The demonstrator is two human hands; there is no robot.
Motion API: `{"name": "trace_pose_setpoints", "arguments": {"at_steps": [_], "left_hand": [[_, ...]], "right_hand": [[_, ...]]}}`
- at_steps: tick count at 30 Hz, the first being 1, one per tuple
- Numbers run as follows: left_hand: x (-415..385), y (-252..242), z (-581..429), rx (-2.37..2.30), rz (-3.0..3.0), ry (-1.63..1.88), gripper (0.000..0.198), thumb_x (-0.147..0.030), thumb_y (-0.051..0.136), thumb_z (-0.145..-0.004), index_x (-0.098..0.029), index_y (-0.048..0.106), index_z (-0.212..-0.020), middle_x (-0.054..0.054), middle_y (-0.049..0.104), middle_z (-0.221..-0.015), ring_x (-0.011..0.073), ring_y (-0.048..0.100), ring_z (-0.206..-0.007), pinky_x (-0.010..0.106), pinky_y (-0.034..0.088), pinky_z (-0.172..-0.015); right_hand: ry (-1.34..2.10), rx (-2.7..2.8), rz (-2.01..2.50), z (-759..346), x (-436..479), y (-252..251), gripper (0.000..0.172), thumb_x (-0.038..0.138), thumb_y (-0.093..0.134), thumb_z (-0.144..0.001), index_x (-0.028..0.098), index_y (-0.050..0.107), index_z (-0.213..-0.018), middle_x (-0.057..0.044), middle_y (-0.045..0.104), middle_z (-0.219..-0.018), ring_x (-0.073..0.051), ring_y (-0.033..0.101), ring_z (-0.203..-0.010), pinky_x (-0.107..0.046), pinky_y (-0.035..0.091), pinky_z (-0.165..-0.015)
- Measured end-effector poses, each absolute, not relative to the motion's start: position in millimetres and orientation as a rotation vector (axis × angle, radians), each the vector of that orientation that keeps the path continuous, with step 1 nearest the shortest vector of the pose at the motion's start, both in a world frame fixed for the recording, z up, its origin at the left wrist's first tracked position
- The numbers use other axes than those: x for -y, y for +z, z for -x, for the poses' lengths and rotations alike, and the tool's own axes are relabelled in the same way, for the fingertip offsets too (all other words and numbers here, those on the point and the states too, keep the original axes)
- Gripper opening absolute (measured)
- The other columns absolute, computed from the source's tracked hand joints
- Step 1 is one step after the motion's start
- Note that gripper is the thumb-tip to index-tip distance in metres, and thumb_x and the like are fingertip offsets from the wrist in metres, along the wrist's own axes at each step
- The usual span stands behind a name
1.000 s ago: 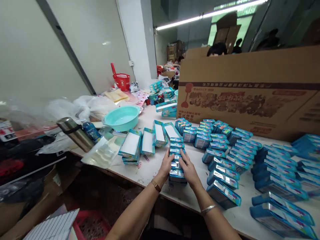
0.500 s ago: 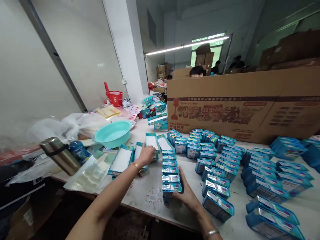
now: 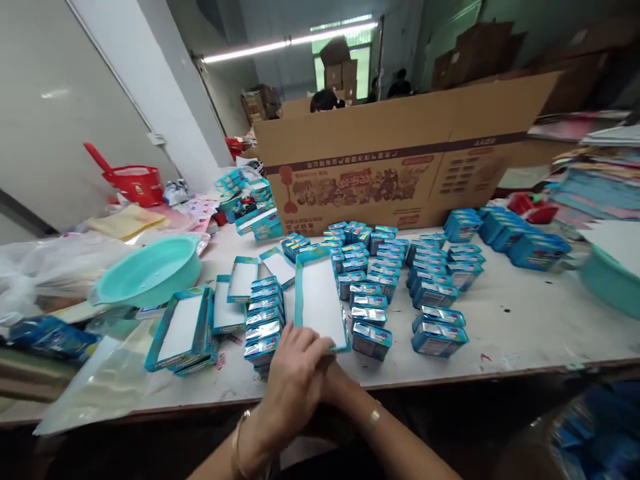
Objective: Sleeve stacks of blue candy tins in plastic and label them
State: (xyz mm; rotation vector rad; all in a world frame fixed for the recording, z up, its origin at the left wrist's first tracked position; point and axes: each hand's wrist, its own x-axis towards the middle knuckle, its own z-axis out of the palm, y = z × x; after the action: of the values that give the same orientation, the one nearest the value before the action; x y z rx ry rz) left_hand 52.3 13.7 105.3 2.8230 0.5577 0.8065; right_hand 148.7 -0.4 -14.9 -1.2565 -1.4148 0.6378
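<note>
Left hand: my left hand (image 3: 295, 380) is clenched on the near short end of the cardboard tray (image 3: 320, 300), with the fingers curled over its rim
Right hand: my right hand (image 3: 340, 395) sits tucked behind the left one and is mostly hidden, so I cannot tell whether it grips anything
Tray: open, empty, teal-walled and white inside; it is tilted up off the counter (image 3: 525, 327) with its far end pointing away from me
Handling: I judge it light and thin, card that bends and creases under a hard squeeze; held by one end it probably sags or twists, so a hold on both long walls looks steadier
Left of it: a column of small packs (image 3: 263, 319), teal with shiny tops, lies end to end just beside the tray
Right of it: loose packs (image 3: 371, 339) stand just beside the tray's near corner, with many more in rows behind them
In the way: with packs close on both sides, a low swing of the tray could topple them
Further left: spare trays (image 3: 183, 327), a teal basin (image 3: 150, 270) and a clear plastic bag (image 3: 100, 387)
Behind: a big printed carton (image 3: 400, 160) walls off the far edge; another person's head (image 3: 324, 100) shows above it
</note>
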Motion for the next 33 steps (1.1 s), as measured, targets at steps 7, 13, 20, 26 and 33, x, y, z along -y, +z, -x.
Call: {"name": "trace_pose_setpoints", "arguments": {"at_steps": [7,13,20,26,33], "left_hand": [[1,20,-57,-0.869,-2.787,0.366,0.030,-0.006,0.045,-0.085,-0.024,0.066,-0.095,0.006,0.065,-0.087,0.0261,0.062,-0.089,0.055,0.042,-0.106],[-4,0,-66,-0.845,-2.729,0.115,0.039,-0.003,0.051,-0.079,-0.022,0.067,-0.109,0.009,0.069,-0.108,0.0298,0.060,-0.112,0.067,0.023,-0.116],[-60,58,-84,-0.641,-2.600,0.640,0.045,-0.029,0.056,-0.090,-0.020,0.054,-0.134,0.015,0.062,-0.129,0.0304,0.056,-0.122,0.051,0.044,-0.106],[-116,80,-187,-0.611,-2.772,0.383,0.054,-0.027,0.068,-0.083,-0.017,0.051,-0.134,0.016,0.056,-0.130,0.0338,0.050,-0.125,0.048,0.041,-0.108],[-121,52,-231,-0.589,-2.866,0.155,0.066,-0.030,0.080,-0.070,-0.013,0.052,-0.127,0.017,0.051,-0.124,0.0369,0.051,-0.117,0.046,0.047,-0.096]], "right_hand": [[-0.063,1.378,1.592,-263,122,-19,0.047,0.039,0.059,-0.093,0.027,0.057,-0.138,-0.012,0.065,-0.131,-0.034,0.057,-0.127,-0.056,0.045,-0.107],[0.039,1.823,1.944,-307,58,7,0.113,0.076,0.066,-0.072,0.012,0.026,-0.157,-0.023,0.018,-0.164,-0.044,0.007,-0.152,-0.071,0.009,-0.117],[0.010,1.989,1.923,-298,68,-11,0.087,0.050,0.065,-0.084,0.009,0.032,-0.154,-0.025,0.024,-0.161,-0.040,0.016,-0.152,-0.064,0.015,-0.119],[0.076,1.975,1.981,-281,75,-2,0.099,0.028,0.079,-0.063,0.015,0.035,-0.152,-0.026,0.033,-0.155,-0.048,0.022,-0.146,-0.069,0.025,-0.113],[0.352,1.967,2.039,-288,68,38,0.090,0.018,0.074,-0.059,0.029,0.046,-0.144,-0.017,0.031,-0.153,-0.042,0.033,-0.136,-0.050,0.052,-0.093]]}}
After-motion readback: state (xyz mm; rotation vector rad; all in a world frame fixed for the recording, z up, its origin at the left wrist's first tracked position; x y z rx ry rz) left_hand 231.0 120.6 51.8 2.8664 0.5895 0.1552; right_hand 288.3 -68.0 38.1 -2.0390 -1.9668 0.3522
